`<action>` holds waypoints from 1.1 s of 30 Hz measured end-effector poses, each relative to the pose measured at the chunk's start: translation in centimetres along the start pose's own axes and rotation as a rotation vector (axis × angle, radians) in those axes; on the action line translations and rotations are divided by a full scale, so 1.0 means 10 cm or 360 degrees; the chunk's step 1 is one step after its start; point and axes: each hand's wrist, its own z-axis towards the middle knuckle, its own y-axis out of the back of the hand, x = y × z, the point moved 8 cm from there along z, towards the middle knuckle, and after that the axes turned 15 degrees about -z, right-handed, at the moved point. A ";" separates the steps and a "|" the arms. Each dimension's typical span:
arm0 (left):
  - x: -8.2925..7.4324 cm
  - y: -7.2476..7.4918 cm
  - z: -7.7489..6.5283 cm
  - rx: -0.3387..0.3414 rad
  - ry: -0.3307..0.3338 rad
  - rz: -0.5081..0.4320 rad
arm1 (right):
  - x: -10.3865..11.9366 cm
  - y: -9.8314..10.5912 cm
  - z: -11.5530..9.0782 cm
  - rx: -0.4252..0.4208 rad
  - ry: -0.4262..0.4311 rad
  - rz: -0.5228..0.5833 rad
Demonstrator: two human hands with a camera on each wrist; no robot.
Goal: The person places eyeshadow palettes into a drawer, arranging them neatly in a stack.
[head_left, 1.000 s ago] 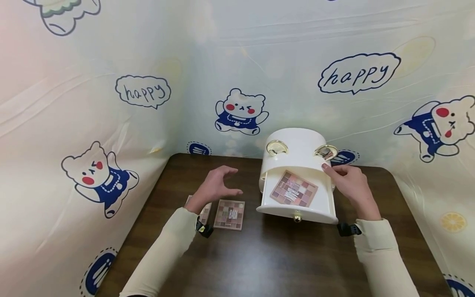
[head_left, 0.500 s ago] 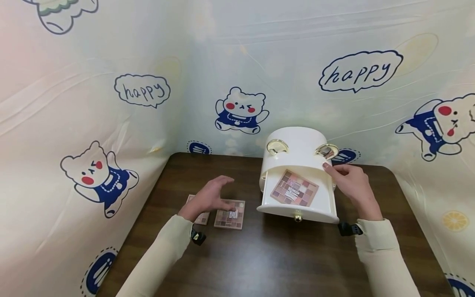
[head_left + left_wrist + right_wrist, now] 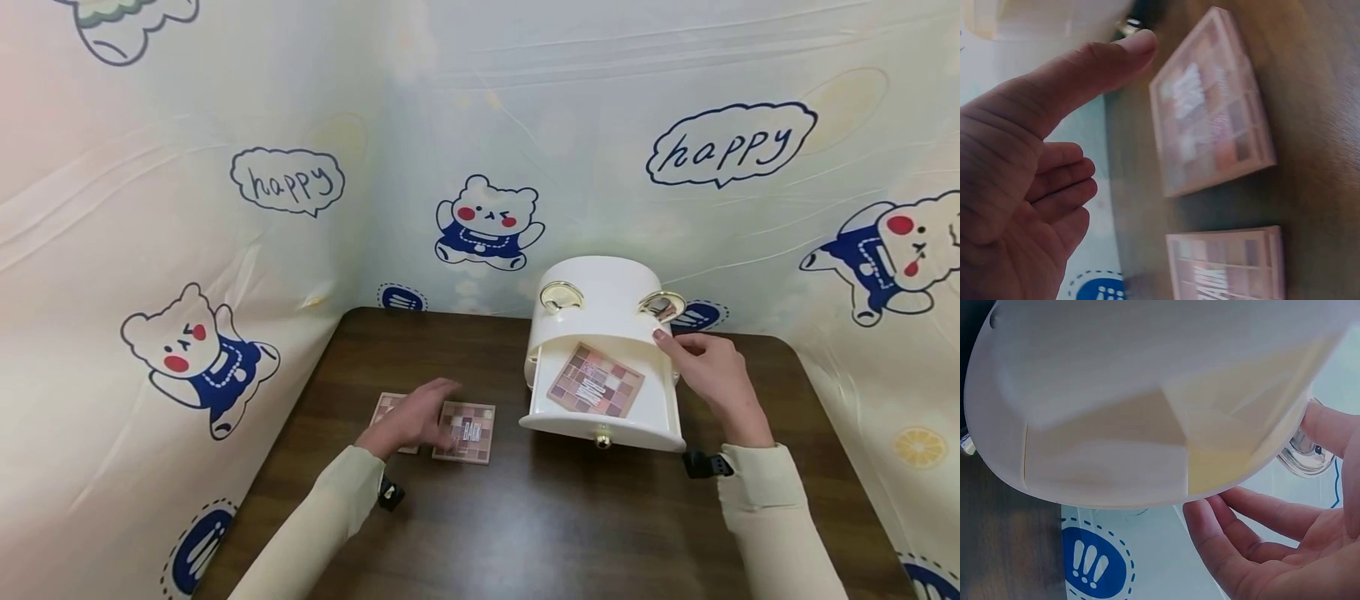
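Observation:
Over the table my left hand (image 3: 411, 417) hovers with fingers spread and nothing held, above two eyeshadow palettes. The right-hand palette (image 3: 474, 433), marked BACK, lies flat beside the thumb. My hand partly covers the other palette (image 3: 384, 403); both show in the left wrist view, the upper palette (image 3: 1210, 112) nearest the thumb. My right hand (image 3: 711, 377) holds the right side of a white storage box (image 3: 600, 292), thumb and fingertips on its rounded edge (image 3: 1116, 505). Its drawer (image 3: 660, 417) is pulled out, and a third eyeshadow palette (image 3: 595, 380) lies askew inside.
Two gold rings (image 3: 561, 297) stand on the box top like ears, and a gold knob (image 3: 602, 442) sits on the drawer front. The brown wooden table (image 3: 570, 533) meets a patterned curtain (image 3: 390, 108) at the back and sides.
My left hand has moved left and nearer to me, from the gap beside the box to above the two table palettes. My right hand and the drawer stay where they were.

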 end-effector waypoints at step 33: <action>0.51 -0.29 0.16 0.0014 0.0059 0.0115 | -0.01 -0.02 0.00 -0.0022 -0.0032 0.0007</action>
